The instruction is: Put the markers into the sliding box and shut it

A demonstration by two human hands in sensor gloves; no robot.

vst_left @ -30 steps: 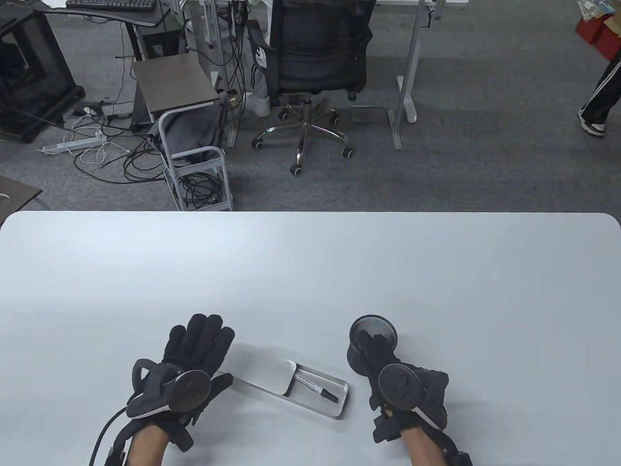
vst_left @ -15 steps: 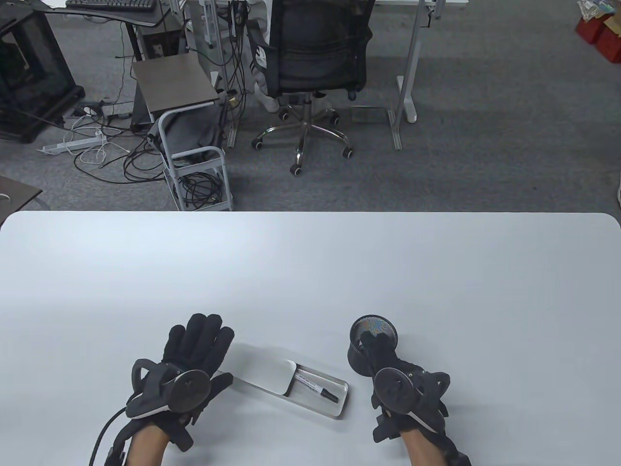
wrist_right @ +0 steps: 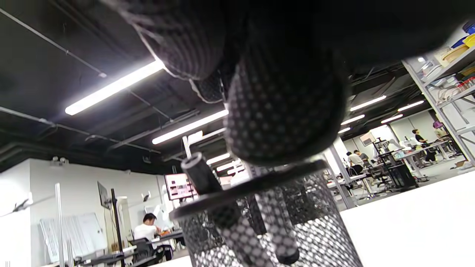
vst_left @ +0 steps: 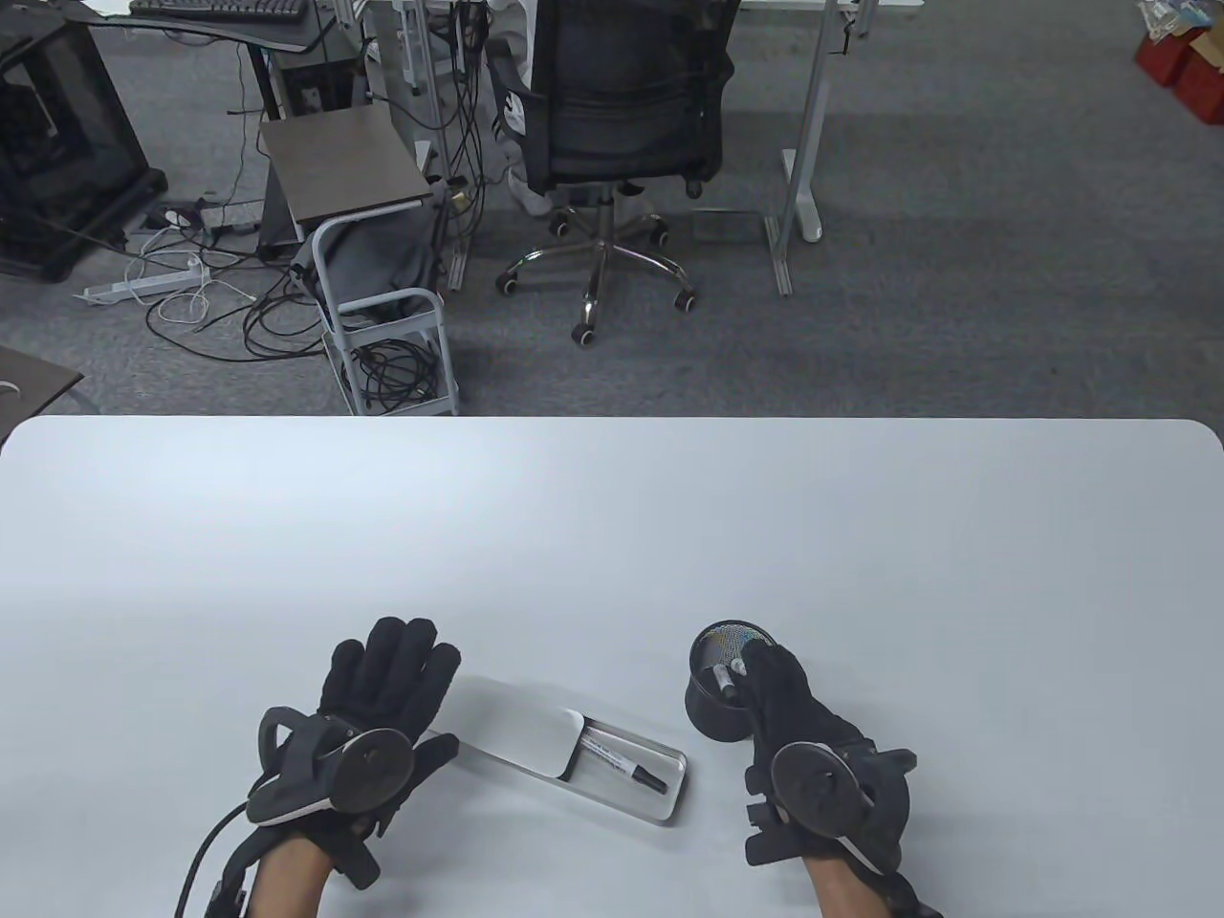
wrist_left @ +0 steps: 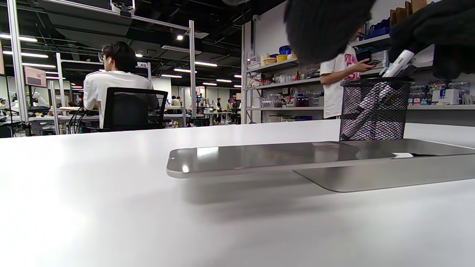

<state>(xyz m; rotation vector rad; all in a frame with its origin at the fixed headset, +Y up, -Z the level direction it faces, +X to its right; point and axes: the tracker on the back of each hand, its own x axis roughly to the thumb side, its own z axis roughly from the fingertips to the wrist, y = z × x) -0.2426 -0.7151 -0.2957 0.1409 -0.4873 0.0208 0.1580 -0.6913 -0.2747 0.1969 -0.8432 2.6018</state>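
The metal sliding box (vst_left: 660, 801) lies near the table's front edge, its lid (vst_left: 512, 719) slid left so the right half is uncovered. One black-capped marker (vst_left: 623, 762) lies in that uncovered part. My left hand (vst_left: 394, 665) rests flat with straight fingers beside the lid's left end. My right hand (vst_left: 765, 674) reaches into the black mesh cup (vst_left: 712, 712) and pinches a white marker (wrist_left: 400, 62) at the rim. In the right wrist view, more markers (wrist_right: 276, 226) stand inside the mesh cup (wrist_right: 326, 237).
The white table (vst_left: 612, 535) stretches wide behind the box and cup. Beyond its far edge stand an office chair (vst_left: 622, 124), a small cart (vst_left: 382, 316) with cables, and desk legs on grey carpet.
My right hand has shifted a little right and its fingers have closed on a marker in the cup, whose end now shows. The left hand and the box have not moved.
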